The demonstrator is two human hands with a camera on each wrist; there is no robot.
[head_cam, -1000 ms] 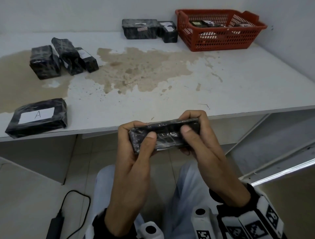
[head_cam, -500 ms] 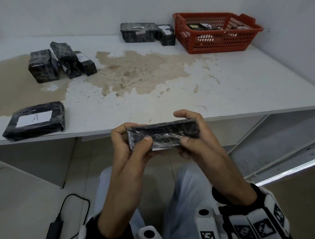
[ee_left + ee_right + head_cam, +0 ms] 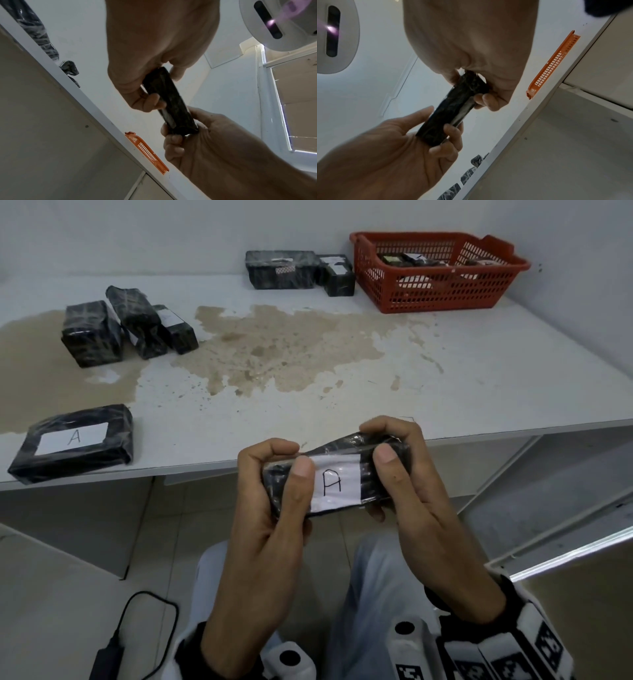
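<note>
I hold a small black plastic-wrapped package [image 3: 368, 477] in front of the table's near edge, above my lap. Its white label marked "A" [image 3: 334, 482] faces up at me. My left hand [image 3: 293, 458] grips its left end, thumb on top and fingers curled behind. My right hand [image 3: 382, 440] grips the right end the same way. From below, the left wrist view shows the package [image 3: 171, 102] between both hands. The right wrist view shows the package [image 3: 452, 108] too.
The white table [image 3: 479, 378] has a large brown stain. A black package labelled "A" [image 3: 73, 441] lies near its front left. Three black packages [image 3: 137, 320] lie at the back left, two more [image 3: 281, 270] beside a red basket [image 3: 438, 299] with packages inside. A cable [image 3: 137, 611] lies on the floor.
Both hands have turned the package over, so its white "A" label now faces up instead of a plain black side. It stays in front of the table edge.
</note>
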